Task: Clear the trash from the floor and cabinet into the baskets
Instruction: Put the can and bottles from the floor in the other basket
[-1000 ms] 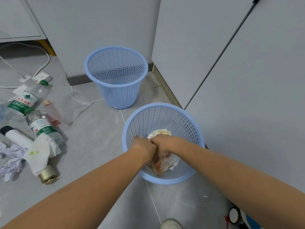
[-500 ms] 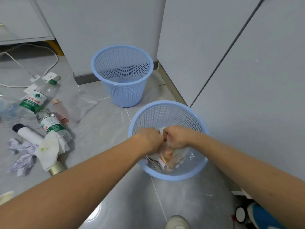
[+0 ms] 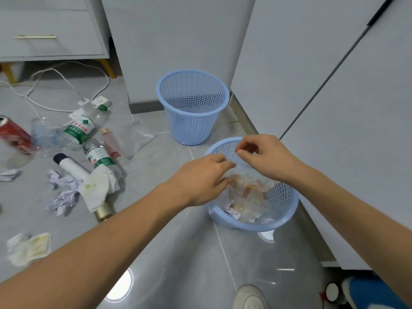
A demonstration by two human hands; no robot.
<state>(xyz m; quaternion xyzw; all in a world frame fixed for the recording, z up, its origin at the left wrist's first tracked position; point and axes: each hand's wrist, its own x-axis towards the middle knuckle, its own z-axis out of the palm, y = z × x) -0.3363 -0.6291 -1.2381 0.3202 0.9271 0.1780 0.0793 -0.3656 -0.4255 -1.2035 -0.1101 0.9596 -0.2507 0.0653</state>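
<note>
Near basket (image 3: 281,197): pale blue mesh, upright, mouth up, crumpled stained wrappers (image 3: 247,197) inside.
Left hand (image 3: 200,179): fingers loose, empty, centre frame.
Right hand (image 3: 265,159): fingertips pinched; cannot tell whether anything is between them.

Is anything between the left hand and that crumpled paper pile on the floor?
Nothing visible blocks it. The left hand hovers over the near basket; bare floor lies between it and the crumpled paper, which rests beside the tissue and bottles.

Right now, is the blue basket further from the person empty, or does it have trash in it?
Empty, as far as visible: through the far basket only its bare mesh wall and bottom show, no trash.
</note>
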